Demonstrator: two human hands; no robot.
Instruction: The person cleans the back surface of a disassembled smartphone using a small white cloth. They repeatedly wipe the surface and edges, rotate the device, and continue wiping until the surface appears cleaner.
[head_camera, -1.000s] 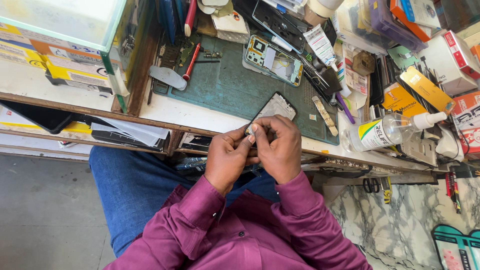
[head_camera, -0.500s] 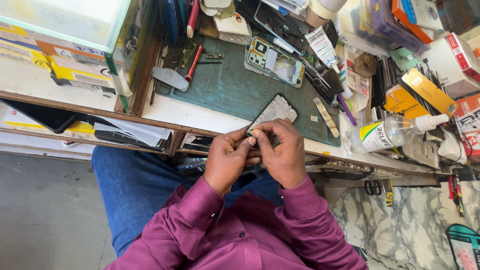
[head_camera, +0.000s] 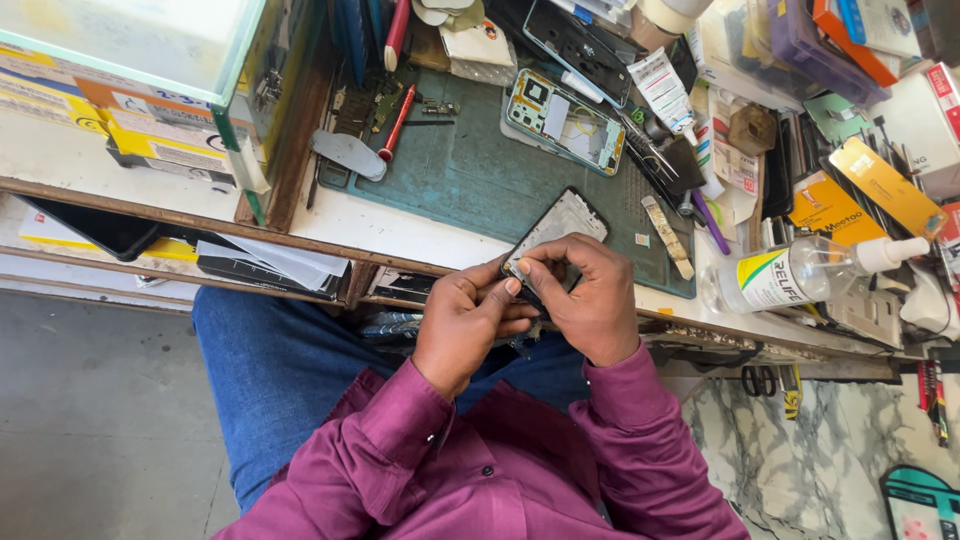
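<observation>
Both hands are pinching the near corner of a thin, flat phone screen panel with a black rim and pale grey back (head_camera: 560, 228), which is jutting out over the front edge of the white desk (head_camera: 390, 228). The left hand (head_camera: 465, 320) and right hand (head_camera: 590, 300) are each closing their grip on that lower end, fingertips nearly touching. Judging by its thinness, the panel is probably light, stiff and brittle, so taking it by its edges seems safer than by its face. Just beyond it, a dark green rubber work mat (head_camera: 470, 170) is carrying an opened phone frame with exposed green circuit board (head_camera: 563, 120). A clear plastic spray bottle (head_camera: 800, 275) is lying to the right.
</observation>
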